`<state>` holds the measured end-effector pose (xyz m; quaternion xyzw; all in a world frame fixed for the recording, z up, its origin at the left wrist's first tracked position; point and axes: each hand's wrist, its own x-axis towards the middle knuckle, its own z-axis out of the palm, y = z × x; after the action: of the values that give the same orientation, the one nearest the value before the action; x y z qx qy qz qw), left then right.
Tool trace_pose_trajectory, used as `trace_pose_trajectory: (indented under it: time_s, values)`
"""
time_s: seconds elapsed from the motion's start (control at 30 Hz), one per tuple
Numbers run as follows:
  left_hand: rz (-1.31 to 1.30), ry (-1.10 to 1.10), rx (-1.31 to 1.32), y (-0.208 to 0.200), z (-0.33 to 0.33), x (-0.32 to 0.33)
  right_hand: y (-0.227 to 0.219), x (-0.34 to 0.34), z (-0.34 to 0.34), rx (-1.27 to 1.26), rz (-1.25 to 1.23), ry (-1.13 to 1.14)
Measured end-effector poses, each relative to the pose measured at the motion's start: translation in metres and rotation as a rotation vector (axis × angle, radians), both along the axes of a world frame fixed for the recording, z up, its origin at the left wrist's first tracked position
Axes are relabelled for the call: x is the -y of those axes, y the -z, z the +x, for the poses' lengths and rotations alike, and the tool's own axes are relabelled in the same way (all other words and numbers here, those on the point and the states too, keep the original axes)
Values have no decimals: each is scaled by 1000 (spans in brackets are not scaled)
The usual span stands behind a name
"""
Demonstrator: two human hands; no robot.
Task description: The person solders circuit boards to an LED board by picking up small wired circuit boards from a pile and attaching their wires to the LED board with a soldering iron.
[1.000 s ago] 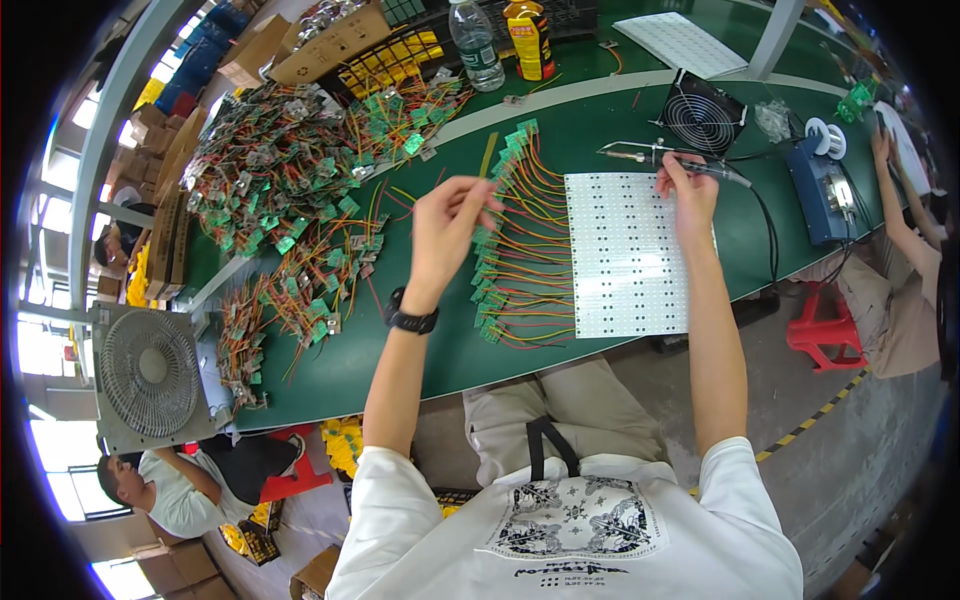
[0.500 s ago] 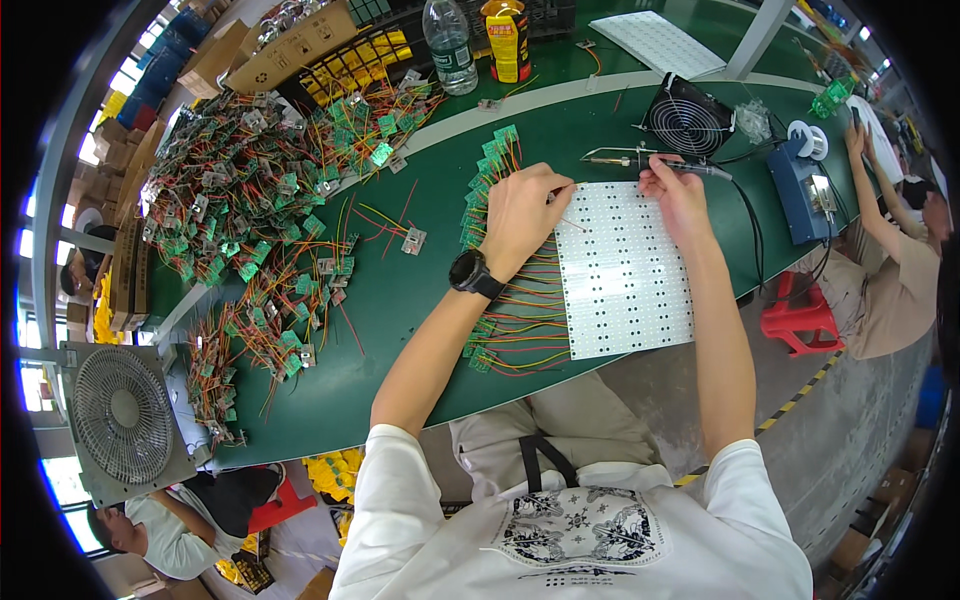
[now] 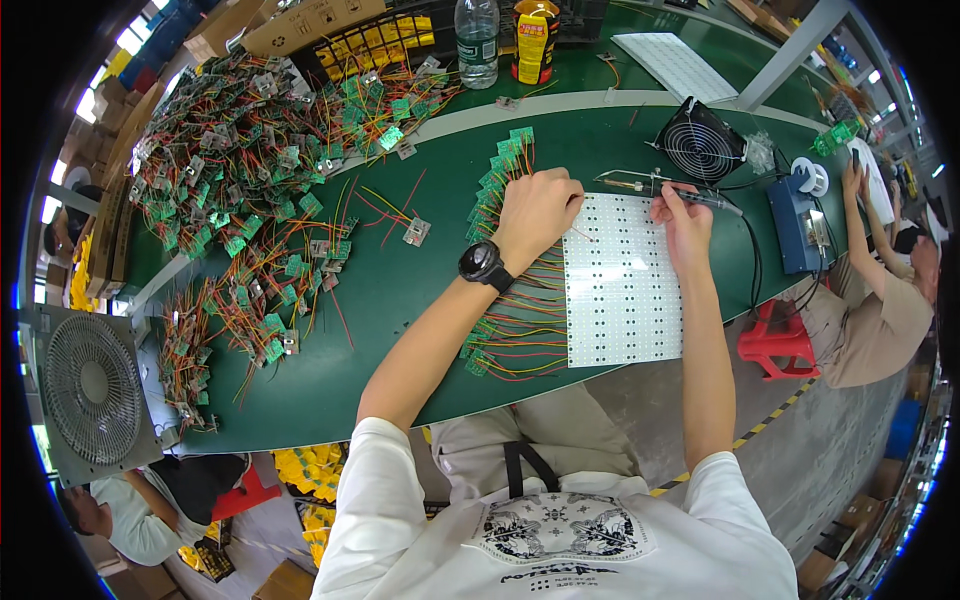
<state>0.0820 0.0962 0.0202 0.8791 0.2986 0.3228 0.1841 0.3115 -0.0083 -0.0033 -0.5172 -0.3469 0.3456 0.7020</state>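
My left hand [image 3: 541, 215], with a black watch on its wrist, is closed in a pinch at the upper left corner of a white LED panel [image 3: 625, 300]. A thin wire [image 3: 583, 235] pokes out below its fingertips onto the panel. In my right hand [image 3: 687, 228] is a soldering iron [image 3: 650, 186], its tip pointing left above the panel's far edge. Small green circuit boards [image 3: 488, 190] stand in a row along the panel's left side, partly hidden by my left hand and forearm. Their red and yellow wires [image 3: 525, 325] run to the panel's edge.
A large heap of wired boards [image 3: 225, 150] covers the table's left part. A black fan [image 3: 697, 143], a blue soldering station [image 3: 797, 220] and a solder spool [image 3: 812, 178] stand right. Farther back are a bottle [image 3: 477, 45] and another panel [image 3: 675, 65]. A co-worker sits at right.
The view has shifted slightly, moving the scene within the picture. Both hands stay at the panel's far end, the right still gripping the soldering iron. My left hand appears slightly more turned over the corner.
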Motion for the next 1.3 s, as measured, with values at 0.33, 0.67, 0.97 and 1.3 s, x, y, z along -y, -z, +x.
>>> trace_pose_trajectory:
  time_s: [0.33,0.67,0.97,1.3]
  values:
    - [-73,-8,92,8,2,-2,-5,3,-5,57,-6,49]
    - [-50,-19,83,11,1,-3,-4,3,-5,69,-21,38]
    - [-36,-19,67,12,1,-3,-2,1,-5,82,-10,47]
    - [-22,-26,66,14,2,-3,-1,2,-3,101,-49,39]
